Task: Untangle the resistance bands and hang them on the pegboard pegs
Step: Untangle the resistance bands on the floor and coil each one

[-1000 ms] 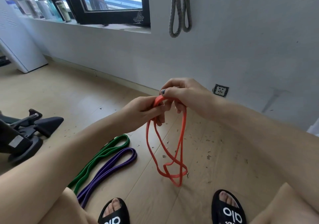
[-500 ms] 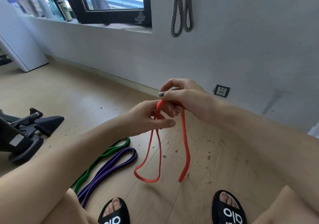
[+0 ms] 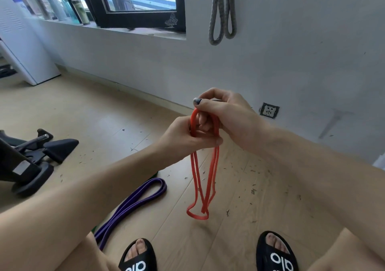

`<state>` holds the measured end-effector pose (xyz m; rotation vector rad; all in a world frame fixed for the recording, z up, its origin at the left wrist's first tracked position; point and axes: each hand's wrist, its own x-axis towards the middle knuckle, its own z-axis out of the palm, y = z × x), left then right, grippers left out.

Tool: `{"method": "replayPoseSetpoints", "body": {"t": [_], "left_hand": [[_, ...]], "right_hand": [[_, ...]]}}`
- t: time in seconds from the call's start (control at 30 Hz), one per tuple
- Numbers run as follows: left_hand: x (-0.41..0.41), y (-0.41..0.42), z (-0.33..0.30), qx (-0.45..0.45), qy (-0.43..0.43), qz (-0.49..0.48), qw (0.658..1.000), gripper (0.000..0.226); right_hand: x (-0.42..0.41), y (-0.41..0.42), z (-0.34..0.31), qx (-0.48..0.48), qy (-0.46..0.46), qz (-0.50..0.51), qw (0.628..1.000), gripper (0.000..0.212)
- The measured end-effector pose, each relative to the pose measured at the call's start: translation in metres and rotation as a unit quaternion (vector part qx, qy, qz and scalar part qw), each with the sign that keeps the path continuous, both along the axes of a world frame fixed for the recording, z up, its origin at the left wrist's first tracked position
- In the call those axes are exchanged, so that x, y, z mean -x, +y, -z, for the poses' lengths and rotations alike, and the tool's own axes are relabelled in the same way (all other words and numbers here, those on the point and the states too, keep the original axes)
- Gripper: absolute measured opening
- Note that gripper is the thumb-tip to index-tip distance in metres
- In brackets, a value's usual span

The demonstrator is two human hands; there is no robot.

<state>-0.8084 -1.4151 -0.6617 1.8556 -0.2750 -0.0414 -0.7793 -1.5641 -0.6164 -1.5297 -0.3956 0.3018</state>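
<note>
An orange resistance band (image 3: 205, 179) hangs doubled in front of me, its lower loops just above the wooden floor. My right hand (image 3: 226, 112) pinches its top fold from above. My left hand (image 3: 183, 137) grips the strands right below, touching the right hand. A purple band (image 3: 137, 199) lies on the floor at lower left, and my left forearm hides nearly all of the green band beside it. A grey band (image 3: 221, 10) hangs doubled on the white wall at the top; its peg is out of frame.
Black exercise equipment (image 3: 31, 158) sits on the floor at the left. A wall socket (image 3: 269, 110) is low on the wall. Bottles (image 3: 60, 5) line the windowsill. A white unit (image 3: 18, 47) stands at far left. My sandalled feet (image 3: 273, 252) are at the bottom.
The orange band's strands were gathered together: two spread loops now hang as one narrow doubled bundle. My left hand moved up against the right and closed on the strands.
</note>
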Motion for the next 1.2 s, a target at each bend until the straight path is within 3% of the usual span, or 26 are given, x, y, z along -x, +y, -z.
{"method": "replayPoseSetpoints", "body": {"t": [0.4,0.67,0.97,1.2], "left_hand": [[-0.008,0.008,-0.003,-0.057,-0.011,0.031,0.998,0.015],[-0.008,0.022,0.001,-0.184,0.013,0.068,0.980,0.017],[-0.003,0.032,0.007,-0.237,0.009,0.072,0.969,0.018],[-0.007,0.044,-0.006,-0.238,-0.040,0.041,0.970,0.010]], "right_hand": [[-0.007,-0.010,-0.007,-0.058,0.042,0.037,0.997,0.006],[-0.014,-0.020,-0.007,-0.052,0.063,0.073,0.994,0.006],[-0.020,-0.044,-0.017,-0.166,0.147,0.104,0.970,0.011],[-0.034,-0.066,0.001,-0.086,0.180,0.080,0.976,0.005]]}}
